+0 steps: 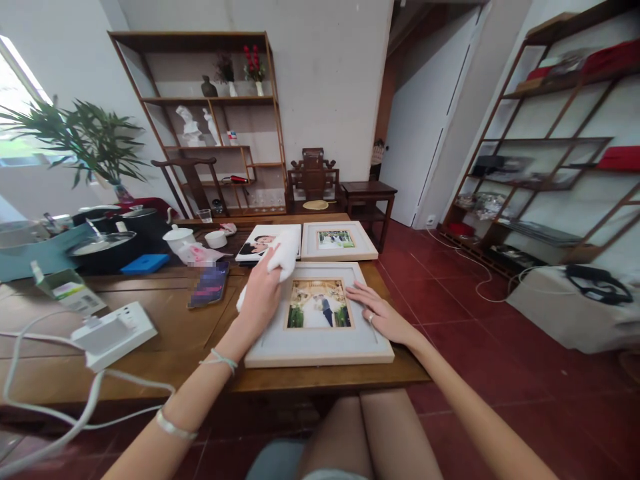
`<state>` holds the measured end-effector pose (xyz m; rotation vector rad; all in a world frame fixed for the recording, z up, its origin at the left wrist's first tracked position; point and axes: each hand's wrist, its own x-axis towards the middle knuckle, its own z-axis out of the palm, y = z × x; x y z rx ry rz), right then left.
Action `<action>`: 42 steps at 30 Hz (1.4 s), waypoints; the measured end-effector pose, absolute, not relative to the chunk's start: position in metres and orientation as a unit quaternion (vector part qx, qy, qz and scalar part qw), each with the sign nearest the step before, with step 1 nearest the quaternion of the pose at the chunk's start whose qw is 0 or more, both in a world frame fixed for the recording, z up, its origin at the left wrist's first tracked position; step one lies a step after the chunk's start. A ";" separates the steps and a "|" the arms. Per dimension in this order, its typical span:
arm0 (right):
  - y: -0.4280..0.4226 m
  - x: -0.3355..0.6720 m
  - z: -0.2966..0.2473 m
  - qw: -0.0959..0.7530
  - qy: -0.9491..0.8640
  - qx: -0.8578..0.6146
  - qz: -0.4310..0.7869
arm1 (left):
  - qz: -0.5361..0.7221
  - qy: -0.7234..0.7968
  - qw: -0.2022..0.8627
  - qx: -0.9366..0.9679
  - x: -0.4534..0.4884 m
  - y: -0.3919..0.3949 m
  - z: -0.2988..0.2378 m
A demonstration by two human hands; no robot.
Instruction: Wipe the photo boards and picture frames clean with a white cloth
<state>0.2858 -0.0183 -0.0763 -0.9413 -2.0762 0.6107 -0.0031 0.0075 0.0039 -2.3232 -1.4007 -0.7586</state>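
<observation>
A framed photo (320, 353) with a light wood edge and a wide pale mat lies flat near the table's front edge. My left hand (261, 293) is closed around a white cloth (284, 257) at the frame's upper left, and part of the cloth hangs beside the wrist. On the frame's right side rests my right hand (383, 313), fingers spread and flat, a ring on one finger. Just beyond lie a second framed photo (367, 250) and, left of it, a portrait print (250, 250) partly covered by the cloth.
Left on the wooden table (175, 360) are a phone (209, 285), a white power strip (114, 333) with cables, a blue box (145, 264), a white teapot (179, 240) and a black pot (103, 252). Shelves (200, 40) and a dark wooden chair (313, 177) stand behind.
</observation>
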 end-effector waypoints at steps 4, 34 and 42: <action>-0.020 0.285 -0.074 0.369 -0.820 -0.370 0.233 | -0.153 -0.449 0.141 -0.869 0.009 0.023 0.008; -0.022 0.286 -0.070 0.363 -0.817 -0.379 0.238 | -0.021 -0.463 0.088 -0.882 0.021 0.029 0.001; -0.023 0.277 -0.064 0.407 -0.757 -0.428 0.281 | 0.065 -0.434 0.002 -0.899 0.022 -0.057 0.011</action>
